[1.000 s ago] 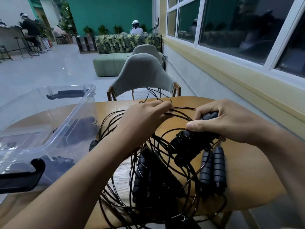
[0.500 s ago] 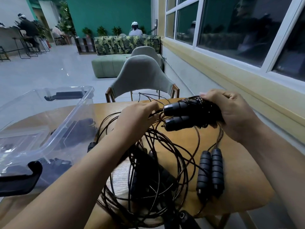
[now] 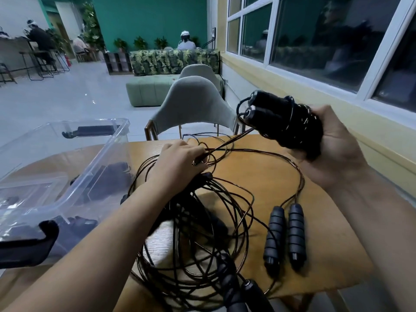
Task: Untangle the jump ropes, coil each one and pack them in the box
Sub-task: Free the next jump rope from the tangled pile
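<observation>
Right hand curled round coiled bundle, left hand pinching 1 trailing cable: pull slow, keep tangle pinned.

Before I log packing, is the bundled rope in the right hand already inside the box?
No, the right hand holds the bundle above the table, outside the box.

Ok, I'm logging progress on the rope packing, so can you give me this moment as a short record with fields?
right hand: grips a wound rope bundle, held above the table
left hand: pinches a cord running from the bundle, over the tangled ropes
loose handles: a pair side by side on the table, right of the tangle
box: clear, at left, dark items inside
</observation>
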The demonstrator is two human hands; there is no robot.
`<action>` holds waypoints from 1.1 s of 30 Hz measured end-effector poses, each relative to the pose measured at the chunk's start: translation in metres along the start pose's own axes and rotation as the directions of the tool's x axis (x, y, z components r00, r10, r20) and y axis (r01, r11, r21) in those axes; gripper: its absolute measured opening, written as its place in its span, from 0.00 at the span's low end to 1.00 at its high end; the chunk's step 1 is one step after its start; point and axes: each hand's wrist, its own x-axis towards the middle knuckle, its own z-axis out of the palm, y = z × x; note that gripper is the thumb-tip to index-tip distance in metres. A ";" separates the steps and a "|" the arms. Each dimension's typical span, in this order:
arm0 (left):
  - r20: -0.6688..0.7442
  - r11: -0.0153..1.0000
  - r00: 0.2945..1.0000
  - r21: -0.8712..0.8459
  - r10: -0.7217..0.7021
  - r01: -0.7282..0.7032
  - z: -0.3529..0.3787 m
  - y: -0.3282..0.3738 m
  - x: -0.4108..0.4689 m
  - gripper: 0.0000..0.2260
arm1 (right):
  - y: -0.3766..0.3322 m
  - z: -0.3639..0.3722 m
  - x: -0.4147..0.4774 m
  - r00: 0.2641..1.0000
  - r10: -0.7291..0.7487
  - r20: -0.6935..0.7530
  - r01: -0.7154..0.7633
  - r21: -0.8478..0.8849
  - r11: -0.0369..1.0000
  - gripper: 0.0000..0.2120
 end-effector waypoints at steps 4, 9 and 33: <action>0.004 0.999 0.999 -0.017 -0.041 0.041 0.003 0.000 0.001 0.09 | 0.002 0.008 -0.005 0.992 -0.113 -0.062 0.108 -0.076 0.991 0.11; 0.060 0.942 0.991 -0.306 -0.122 0.134 0.002 0.001 0.006 0.14 | -0.001 0.014 -0.011 0.986 -0.164 0.011 0.164 -0.110 0.980 0.13; 0.003 0.979 0.979 -0.001 -0.203 0.203 0.006 -0.001 0.016 0.11 | -0.024 0.005 0.027 0.942 -0.295 -0.160 0.238 -0.300 0.924 0.13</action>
